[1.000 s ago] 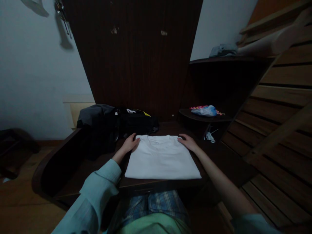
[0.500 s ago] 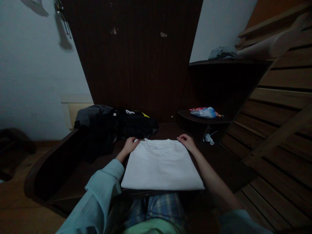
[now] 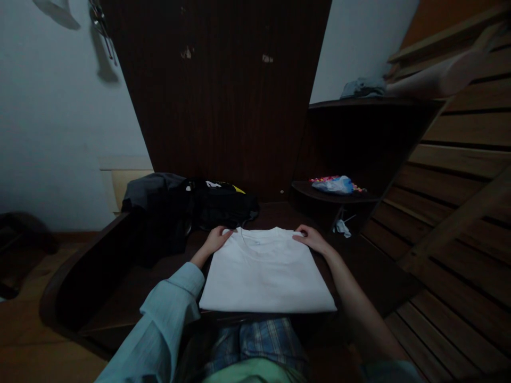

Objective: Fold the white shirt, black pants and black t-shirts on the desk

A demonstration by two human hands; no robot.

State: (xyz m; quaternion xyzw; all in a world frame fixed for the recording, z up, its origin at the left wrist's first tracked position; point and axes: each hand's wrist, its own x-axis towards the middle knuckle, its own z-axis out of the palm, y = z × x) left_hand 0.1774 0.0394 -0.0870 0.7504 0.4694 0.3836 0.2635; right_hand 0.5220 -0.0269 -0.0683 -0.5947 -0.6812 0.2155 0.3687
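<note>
A white T-shirt [image 3: 267, 276], folded into a neat block with its neckline at the far side, lies on the dark wooden bench seat in front of me. My left hand [image 3: 216, 240] grips its far left shoulder corner, thumb and fingers closed about the edge. At the opposite shoulder, my right hand [image 3: 312, 238] pinches the far right corner, with the fingertips over the fabric. The undersides of both grips are hidden.
Dark clothing [image 3: 159, 213] and a black bag-like bundle [image 3: 223, 205] are heaped at the bench's left back. To the right, a corner shelf [image 3: 335, 198] holds a plastic bag [image 3: 335, 184]. Wooden slats [image 3: 459, 186] flank the right side.
My right hand has shifted slightly right, and its fingers now reach further over the shirt's corner. My left hand has moved only a little; the shirt lies almost as before.
</note>
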